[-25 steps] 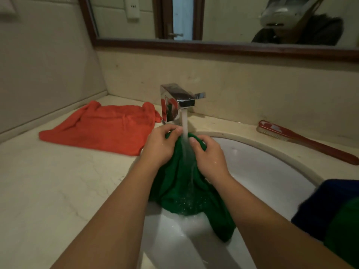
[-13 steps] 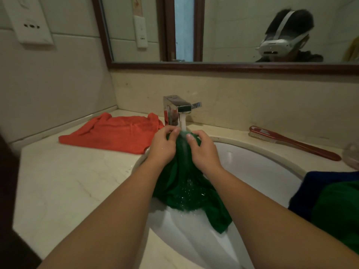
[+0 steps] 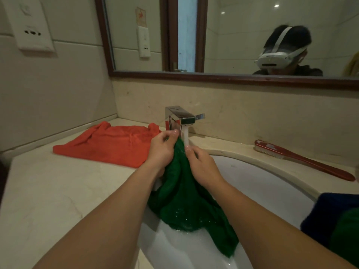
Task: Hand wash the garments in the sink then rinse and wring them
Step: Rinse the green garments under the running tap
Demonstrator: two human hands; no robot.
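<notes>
Garments, 4 in view.
1 green garment [image 3: 186,200]: bunched at the top, hanging down into the sink [image 3: 262,183], its wet lower end lying against the white basin.
1 orange garment [image 3: 108,144]: spread flat on the counter [image 3: 48,191], left of the sink, just beside the left hand.
1 dark blue garment [image 3: 330,210] and 1 green cloth [image 3: 347,235]: heaped together at the near right edge, partly cut off.

Hands, 2. The left hand [image 3: 162,150] and the right hand [image 3: 202,164] are close together, each with fingers curled round the top of the green garment, right under the spout.

Faucet [image 3: 180,117], 1: chrome, running; its water stream [image 3: 186,136] falls on the right hand's fingertips and the cloth.

Brush [image 3: 303,160], 1: red, long-handled, lying on the far right of the counter.

Mirror [image 3: 233,35], 1: wood-framed, above the backsplash.
</notes>
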